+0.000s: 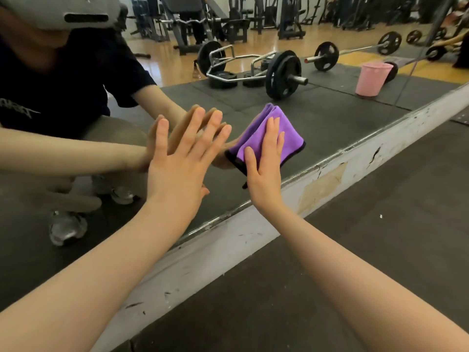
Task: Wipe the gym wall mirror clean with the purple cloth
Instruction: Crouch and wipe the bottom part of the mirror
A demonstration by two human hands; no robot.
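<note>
Right hand flat, fingers straight, pressing cloth to mirror; left hand open, braced on glass. Keep pressure even, overlap strokes, work down toward the frame.

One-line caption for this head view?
Right hand presses folded purple cloth flat against the gym wall mirror; left hand braces open beside it.

Purple cloth soft matt microfibre-looking fabric with black stitched edging, mirror glossy smooth glass, its base strip white paint, scuffed and chipped, floor mat dark matt rubbery, reflected pink bucket plastic-looking.
</note>
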